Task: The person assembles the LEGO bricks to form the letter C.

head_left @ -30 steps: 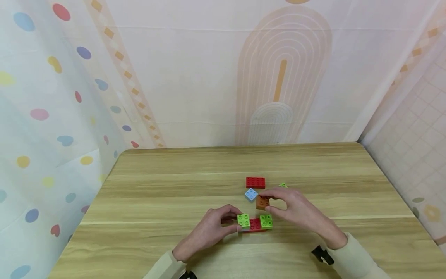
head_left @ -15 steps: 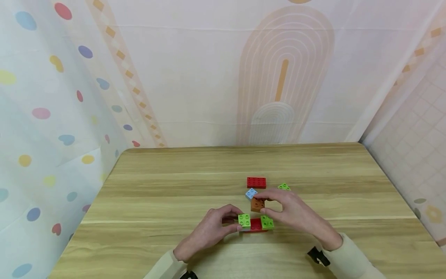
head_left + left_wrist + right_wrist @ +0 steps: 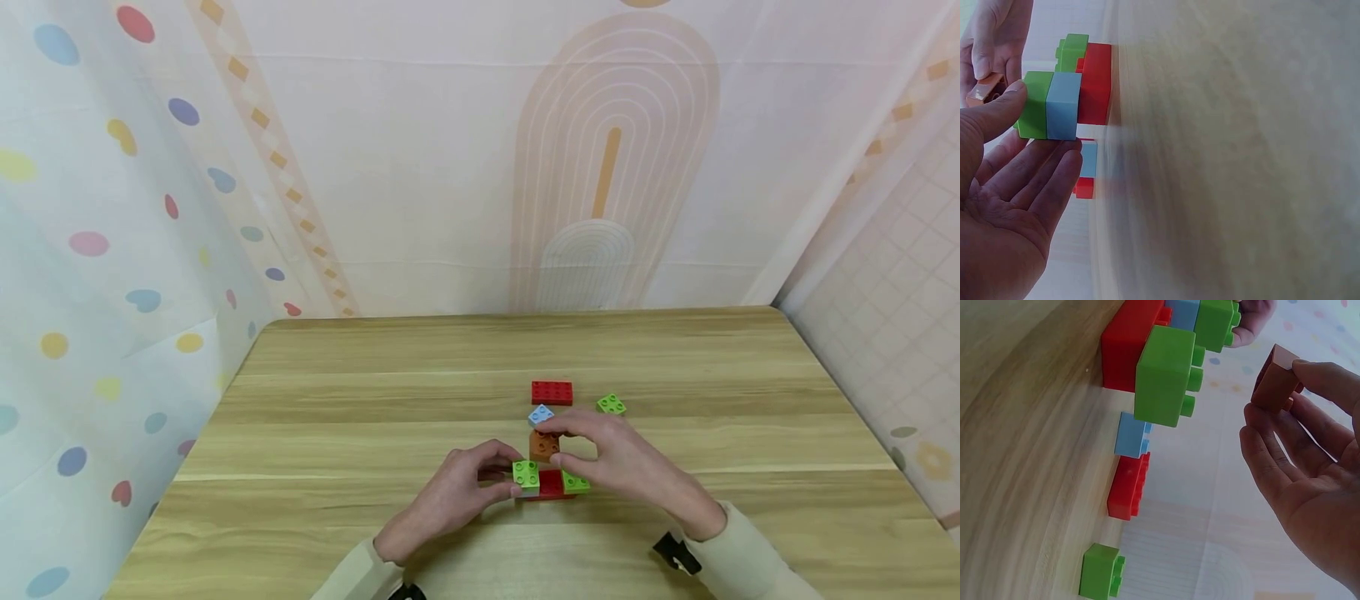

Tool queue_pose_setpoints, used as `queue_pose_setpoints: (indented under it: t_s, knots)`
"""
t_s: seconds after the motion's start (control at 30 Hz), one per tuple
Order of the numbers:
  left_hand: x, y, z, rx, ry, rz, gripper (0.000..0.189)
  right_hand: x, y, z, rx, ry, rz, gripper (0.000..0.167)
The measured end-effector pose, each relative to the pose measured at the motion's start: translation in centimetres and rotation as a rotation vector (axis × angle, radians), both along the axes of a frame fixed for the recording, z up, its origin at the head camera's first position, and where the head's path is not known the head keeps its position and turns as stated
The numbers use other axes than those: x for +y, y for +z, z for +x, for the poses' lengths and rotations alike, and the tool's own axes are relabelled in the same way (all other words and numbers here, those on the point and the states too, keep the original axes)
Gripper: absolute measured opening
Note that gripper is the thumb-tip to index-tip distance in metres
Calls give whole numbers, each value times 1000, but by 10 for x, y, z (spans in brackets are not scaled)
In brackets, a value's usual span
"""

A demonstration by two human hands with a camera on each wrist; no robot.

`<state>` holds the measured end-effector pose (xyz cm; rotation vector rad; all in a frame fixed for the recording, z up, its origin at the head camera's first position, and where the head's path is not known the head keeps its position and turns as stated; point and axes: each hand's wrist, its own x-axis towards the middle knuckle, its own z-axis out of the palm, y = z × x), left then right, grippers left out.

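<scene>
Thumb and fingers of my left hand [image 3: 461, 496] hold a green building brick [image 3: 527, 474], which sits on a light blue brick [image 3: 1063, 106] at the left end of a long red brick [image 3: 551, 483]. Another green brick [image 3: 1163, 375] is fixed on the red brick's right end. Bare red studs show between the two. My right hand [image 3: 618, 458] pinches a brown brick [image 3: 543, 447] between thumb and fingertips. In the right wrist view that brown brick is up off the table, slightly tilted, higher than the green bricks' studs.
Behind the hands, a loose light blue brick [image 3: 540, 416] lies on the wooden table [image 3: 360, 417]. Farther back is a second long red brick [image 3: 552, 392], with a loose green brick [image 3: 611, 404] to its right. Patterned curtains [image 3: 420, 167] hang behind the table.
My right hand has moved left with the brown brick, bringing it behind the gap between the two green bricks. The left hand keeps its hold on the stack.
</scene>
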<state>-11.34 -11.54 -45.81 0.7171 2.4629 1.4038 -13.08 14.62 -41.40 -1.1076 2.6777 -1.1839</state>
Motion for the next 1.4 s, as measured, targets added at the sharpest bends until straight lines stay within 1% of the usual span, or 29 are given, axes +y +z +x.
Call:
queue_pose_setpoints:
  t_s: [0.13, 0.4, 0.6, 0.87, 1.2, 1.4]
  knots:
    - [0, 1, 0, 1, -2, 1, 25, -2, 0, 1, 3, 6, 4, 37]
    - [0, 1, 0, 17, -5, -9, 26, -5, -2, 2, -23, 21, 17, 37]
    - [0, 0, 0, 19, -4, -12, 27, -9, -3, 2, -17, 37, 11, 36]
    - [0, 0, 0, 17, -5, -7, 27, -11, -6, 3, -32, 72, 1, 33]
    - [0, 2, 0, 23, -6, -23, 28, -14, -9, 3, -12, 108, -4, 30]
    - [0, 2, 0, 19, -4, -36, 30, -15, -10, 3, -19, 132, 6, 29]
